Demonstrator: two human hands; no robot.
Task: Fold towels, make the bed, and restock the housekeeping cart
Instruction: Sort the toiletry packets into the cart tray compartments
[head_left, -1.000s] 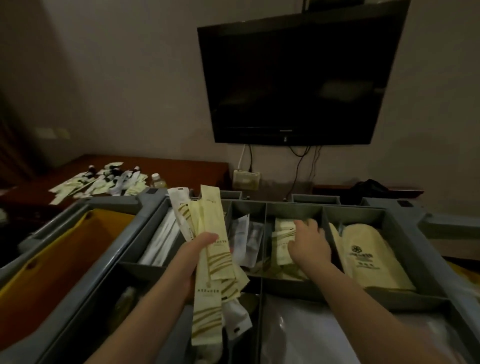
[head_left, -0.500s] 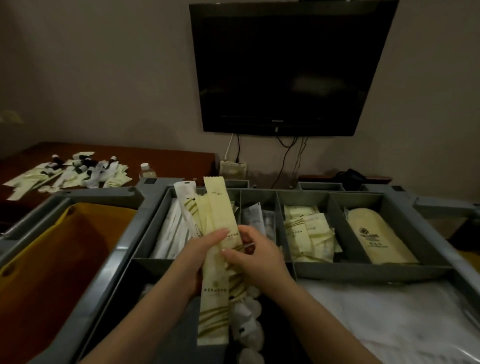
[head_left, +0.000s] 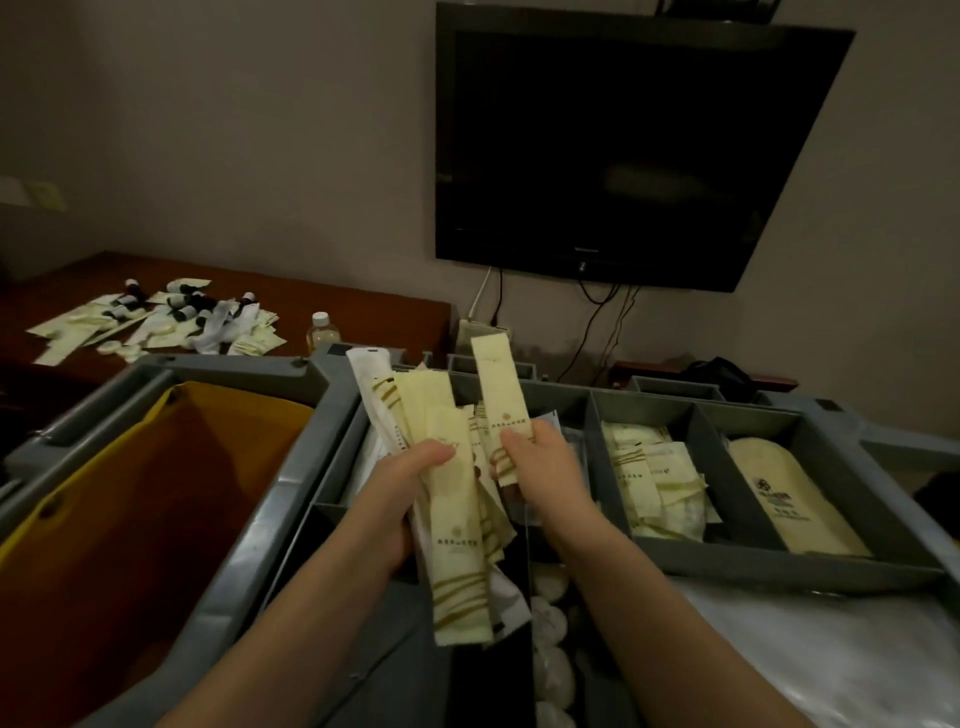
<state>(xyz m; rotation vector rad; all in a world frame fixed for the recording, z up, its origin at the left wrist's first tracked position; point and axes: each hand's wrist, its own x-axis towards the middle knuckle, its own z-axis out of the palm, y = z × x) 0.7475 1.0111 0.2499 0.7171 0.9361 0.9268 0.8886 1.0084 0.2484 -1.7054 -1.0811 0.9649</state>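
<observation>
Sachets (head_left: 457, 525), long and cream-coloured, are fanning out of our left hand (head_left: 410, 493), whose fingers and thumb are curling round the middle of the bundle above the near part of the housekeeping cart (head_left: 311, 374). Our right hand (head_left: 543, 467) is pinching a single sachet (head_left: 500, 400) between thumb and fingers near its lower end, holding it upright just right of the bundle. Both hands are hovering over the left compartments of the cart's tray. Further right, one compartment is holding loose cream packets (head_left: 649, 483), and the far-right one is holding a flat cream pouch (head_left: 784, 499) with a printed logo. In the cart's left section a yellow-brown bag (head_left: 156, 509) is hanging open. Below our wrists, white rounded items (head_left: 550, 618) are lying in the near well; we cannot tell what they are. On the far-left desk (head_left: 374, 306), scattered amenities (head_left: 166, 317) are lying in a heap. On the far wall a dark television (head_left: 623, 145) is hanging.
</observation>
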